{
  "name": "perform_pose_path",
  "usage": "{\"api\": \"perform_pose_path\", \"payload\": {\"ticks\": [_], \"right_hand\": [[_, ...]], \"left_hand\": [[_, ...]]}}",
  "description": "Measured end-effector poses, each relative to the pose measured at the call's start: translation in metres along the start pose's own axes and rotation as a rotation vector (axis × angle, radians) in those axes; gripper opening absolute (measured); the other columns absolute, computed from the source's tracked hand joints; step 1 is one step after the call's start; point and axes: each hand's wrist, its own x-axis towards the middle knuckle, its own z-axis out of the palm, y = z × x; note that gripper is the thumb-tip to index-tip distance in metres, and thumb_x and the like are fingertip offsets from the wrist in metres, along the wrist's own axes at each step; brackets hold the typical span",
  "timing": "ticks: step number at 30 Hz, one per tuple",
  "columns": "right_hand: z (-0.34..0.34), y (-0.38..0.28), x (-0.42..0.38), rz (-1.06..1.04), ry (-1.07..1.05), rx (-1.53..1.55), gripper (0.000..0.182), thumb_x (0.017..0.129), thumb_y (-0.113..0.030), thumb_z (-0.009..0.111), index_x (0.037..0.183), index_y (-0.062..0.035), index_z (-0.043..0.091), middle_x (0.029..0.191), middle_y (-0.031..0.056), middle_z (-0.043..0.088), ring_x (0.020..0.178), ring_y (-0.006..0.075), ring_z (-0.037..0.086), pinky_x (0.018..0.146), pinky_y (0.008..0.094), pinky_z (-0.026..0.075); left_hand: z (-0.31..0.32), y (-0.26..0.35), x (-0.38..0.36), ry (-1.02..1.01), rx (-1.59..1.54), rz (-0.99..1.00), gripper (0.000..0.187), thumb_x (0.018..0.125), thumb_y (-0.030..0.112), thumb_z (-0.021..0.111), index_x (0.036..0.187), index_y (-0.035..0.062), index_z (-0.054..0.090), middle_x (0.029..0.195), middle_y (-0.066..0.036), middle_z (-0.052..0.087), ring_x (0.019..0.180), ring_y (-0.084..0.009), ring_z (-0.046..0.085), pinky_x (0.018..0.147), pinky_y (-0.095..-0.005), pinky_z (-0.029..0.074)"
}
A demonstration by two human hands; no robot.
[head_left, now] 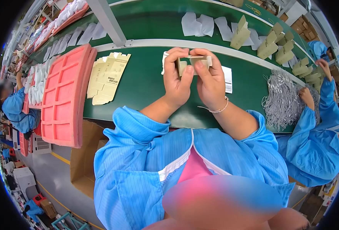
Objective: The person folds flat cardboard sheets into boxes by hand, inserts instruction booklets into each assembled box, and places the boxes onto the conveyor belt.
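Both my hands grip a small beige carton (183, 65), raised over the green table with its open end toward me. My left hand (177, 78) has its fingers wrapped over the left side, thumb pressed on the near edge. On the other side my right hand (211, 82) pinches the carton's edge and flaps between thumb and fingers. A white printed sheet (227, 79) lies on the table just right of my right hand. Part of a white item (164, 63) shows behind my left fingers. Flat beige cartons (110, 76) are stacked to the left.
Pink foam trays (66, 96) stand at the left table edge. Grey cords (282, 99) lie in a heap at the right, near a co-worker in blue (315, 142). Folded-up cartons (267, 46) and white pouches (198, 25) rest beyond the white rail (150, 43).
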Motion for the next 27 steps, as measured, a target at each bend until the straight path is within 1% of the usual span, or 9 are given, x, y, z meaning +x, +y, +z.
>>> {"api": "perform_pose_path", "payload": {"ticks": [4, 7, 9, 12, 20, 23, 24, 25, 27], "right_hand": [[0.0, 0.002, -0.003, -0.174, -0.126, -0.03, 0.036, 0.093, -0.018, 0.054, 0.125, -0.0014, 0.048, 0.124, 0.0089, 0.047, 0.113, 0.0167, 0.047, 0.097, 0.0303, 0.037], [-0.007, 0.001, -0.001, -0.145, -0.127, -0.086, 0.035, 0.093, -0.016, 0.05, 0.125, -0.0013, 0.046, 0.124, 0.01, 0.048, 0.114, 0.0175, 0.048, 0.098, 0.0312, 0.038], [-0.008, 0.0, -0.001, -0.131, -0.127, -0.113, 0.035, 0.094, -0.016, 0.049, 0.125, -0.0012, 0.046, 0.124, 0.0106, 0.049, 0.114, 0.0179, 0.048, 0.098, 0.0317, 0.038], [-0.006, -0.003, 0.0, -0.055, -0.143, 0.224, 0.032, 0.09, -0.001, 0.046, 0.122, -0.001, 0.047, 0.116, 0.0102, 0.053, 0.111, 0.0168, 0.05, 0.096, 0.0299, 0.04], [0.002, 0.01, -0.004, -0.146, 0.03, -0.006, 0.036, 0.084, 0.003, 0.05, 0.119, -0.0022, 0.044, 0.113, 0.0101, 0.053, 0.109, 0.0191, 0.051, 0.099, 0.0336, 0.038], [-0.005, 0.012, -0.003, -0.207, -0.008, -0.049, 0.035, 0.084, 0.001, 0.052, 0.118, -0.0025, 0.045, 0.112, 0.0107, 0.053, 0.109, 0.0194, 0.05, 0.1, 0.0344, 0.038], [-0.01, 0.012, -0.002, -0.236, -0.026, -0.069, 0.035, 0.083, 0.001, 0.053, 0.118, -0.0026, 0.045, 0.112, 0.0109, 0.053, 0.11, 0.0196, 0.05, 0.1, 0.0349, 0.038], [-0.014, 0.009, -0.001, -0.235, -0.025, -0.069, 0.035, 0.083, 0.001, 0.053, 0.118, -0.0026, 0.045, 0.112, 0.0109, 0.053, 0.11, 0.0196, 0.05, 0.1, 0.0349, 0.038], [-0.028, 0.0, 0.0, -0.241, -0.251, -0.317, 0.042, 0.08, -0.002, 0.059, 0.12, -0.0037, 0.045, 0.114, 0.0119, 0.053, 0.113, 0.022, 0.048, 0.101, 0.0361, 0.037]], "left_hand": [[0.005, 0.003, 0.002, 0.073, 0.006, 0.03, 0.038, 0.089, 0.015, 0.053, 0.125, 0.0054, 0.045, 0.123, -0.013, 0.043, 0.114, -0.0229, 0.044, 0.096, -0.0351, 0.036], [0.003, 0.012, 0.008, 0.013, -0.092, 0.074, 0.021, 0.087, 0.005, 0.052, 0.108, 0.0027, 0.054, 0.123, -0.016, 0.045, 0.107, -0.0245, 0.048, 0.093, -0.0344, 0.039], [0.0, 0.009, 0.006, -0.035, -0.072, 0.07, 0.021, 0.088, 0.006, 0.051, 0.109, 0.0032, 0.054, 0.124, -0.016, 0.044, 0.109, -0.0237, 0.047, 0.094, -0.0349, 0.038], [-0.004, 0.001, 0.0, -0.131, -0.032, 0.066, 0.021, 0.089, 0.008, 0.048, 0.11, 0.0042, 0.054, 0.127, -0.015, 0.042, 0.112, -0.0222, 0.045, 0.096, -0.0358, 0.037], [0.002, -0.004, -0.005, -0.065, -0.101, 0.011, 0.045, 0.085, 0.006, 0.051, 0.129, 0.0066, 0.04, 0.13, -0.015, 0.042, 0.116, -0.0243, 0.045, 0.098, -0.0382, 0.037], [0.007, 0.004, 0.001, 0.118, -0.275, -0.195, 0.058, 0.086, 0.008, 0.054, 0.137, 0.0076, 0.028, 0.128, -0.016, 0.045, 0.117, -0.025, 0.047, 0.098, -0.0387, 0.039], [0.004, 0.005, 0.004, 0.118, -0.274, -0.197, 0.058, 0.086, 0.008, 0.054, 0.137, 0.0076, 0.028, 0.128, -0.016, 0.045, 0.117, -0.025, 0.047, 0.098, -0.0387, 0.039], [-0.003, 0.007, 0.009, 0.132, -0.566, -0.478, 0.061, 0.086, 0.01, 0.055, 0.139, 0.0074, 0.025, 0.128, -0.016, 0.046, 0.116, -0.0247, 0.048, 0.097, -0.038, 0.04], [-0.017, 0.01, 0.02, 0.151, -1.145, -1.043, 0.068, 0.087, 0.013, 0.058, 0.142, 0.0069, 0.018, 0.128, -0.016, 0.047, 0.115, -0.0241, 0.05, 0.095, -0.0365, 0.043]]}}
